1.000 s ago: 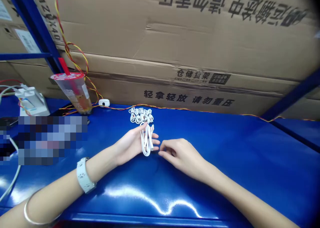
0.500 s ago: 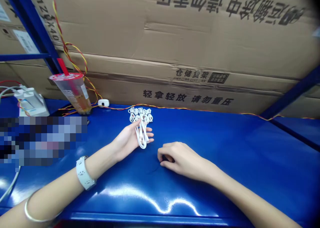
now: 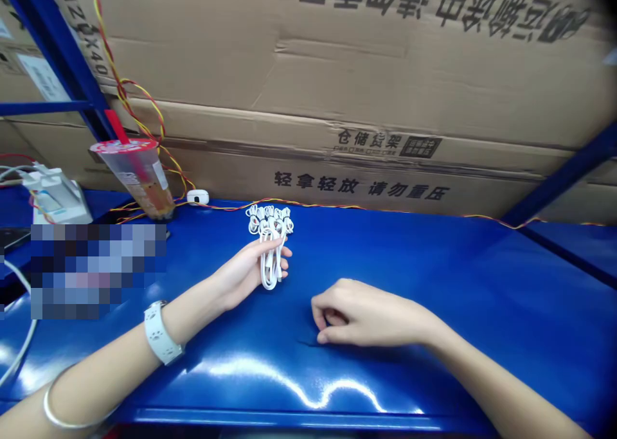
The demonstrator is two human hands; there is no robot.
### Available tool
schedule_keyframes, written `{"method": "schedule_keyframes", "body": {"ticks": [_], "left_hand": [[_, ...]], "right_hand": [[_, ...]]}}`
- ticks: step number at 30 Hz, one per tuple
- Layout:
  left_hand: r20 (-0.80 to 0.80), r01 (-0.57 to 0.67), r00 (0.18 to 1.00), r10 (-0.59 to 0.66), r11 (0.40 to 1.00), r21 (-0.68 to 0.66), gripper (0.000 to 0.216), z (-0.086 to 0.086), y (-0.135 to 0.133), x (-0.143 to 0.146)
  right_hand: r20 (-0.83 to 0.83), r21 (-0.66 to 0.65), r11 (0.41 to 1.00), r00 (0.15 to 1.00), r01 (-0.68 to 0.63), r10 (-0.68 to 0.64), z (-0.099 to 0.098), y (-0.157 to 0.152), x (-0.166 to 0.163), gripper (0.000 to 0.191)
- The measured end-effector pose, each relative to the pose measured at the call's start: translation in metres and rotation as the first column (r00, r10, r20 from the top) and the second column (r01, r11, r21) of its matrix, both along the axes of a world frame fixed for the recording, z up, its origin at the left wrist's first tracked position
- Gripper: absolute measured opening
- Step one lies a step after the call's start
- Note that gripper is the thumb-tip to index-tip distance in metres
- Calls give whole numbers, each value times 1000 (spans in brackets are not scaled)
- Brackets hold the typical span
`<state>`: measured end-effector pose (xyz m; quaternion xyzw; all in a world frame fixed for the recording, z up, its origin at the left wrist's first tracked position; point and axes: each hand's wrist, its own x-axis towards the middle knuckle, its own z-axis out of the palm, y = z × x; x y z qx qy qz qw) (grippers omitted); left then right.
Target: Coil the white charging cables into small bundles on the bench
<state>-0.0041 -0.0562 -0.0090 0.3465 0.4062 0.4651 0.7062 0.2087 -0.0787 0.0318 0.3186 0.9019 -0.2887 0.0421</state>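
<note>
Head view: L hand (image 3: 245, 268) over blue worktop (image 3: 434, 265), L of ctr. Grasps looped white cable (image 3: 268, 279), thumb across it, fingertips showing past far side; bottom of loop faces front edge. R hand (image 3: 364, 317) to R of held cable, well apart, nearer front edge; fingers curled in, thumb tip low by thin dark strand (image 3: 308, 344). Strand faint, so can't tell if pinched or just beside. Row of coiled cables (image 3: 253, 224), also white, nr rear edge, just behind L hand. White case (image 3: 197, 198) at rear edge, L of coils; red-yellow wire (image 3: 313, 204) runs along same edge. Lidded cup (image 3: 137, 175) w/ red straw (image 3: 117, 127) beside case. White charger (image 3: 58, 195) twd rear L corner. Cardboard boxes (image 3: 361, 92), printed, behind rear edge. Pale strap (image 3: 162, 333) on L wrist; bangle (image 3: 53, 410) farther up arm, nr front L corner.
</note>
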Motion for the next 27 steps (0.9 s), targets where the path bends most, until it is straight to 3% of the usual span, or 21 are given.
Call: {"method": "schedule_keyframes", "body": {"ticks": [3,6,8,10,13,15,20,23,27], "left_hand": [[-99,45,994,-38,997,66,25,2,-1,-1],[-418,294,888,-191,935,198,23,9,-7,-4],[-640,517,724,-258,818,255,21,15,-12,-3],[-765,676,594,-250,670,306,20,18,-18,0],[-838,788,513,-183,488,376,19,14,-25,8],[-862,814,487,-140,431,389,20,9,-27,11],[-895,827,444,-51,406,388,15,0,-32,15],[-890,818,455,-28,408,406,13,2,-33,15],[-876,773,482,-5,473,423,14,8,-28,13]], "right_hand": [[-54,-10,999,998,34,-34,0,3,0,17],[-29,18,1000,999,17,-16,2,7,6,14],[23,31,999,1000,-9,8,4,10,12,12],[83,33,999,996,-29,26,6,11,16,13],[131,36,998,991,-42,37,5,11,17,15],[136,45,998,990,-43,37,3,10,16,13],[114,25,997,991,-68,65,-2,8,12,1],[55,34,998,997,-60,58,-2,10,13,6],[-78,54,999,997,-1,6,4,16,15,8]]}}
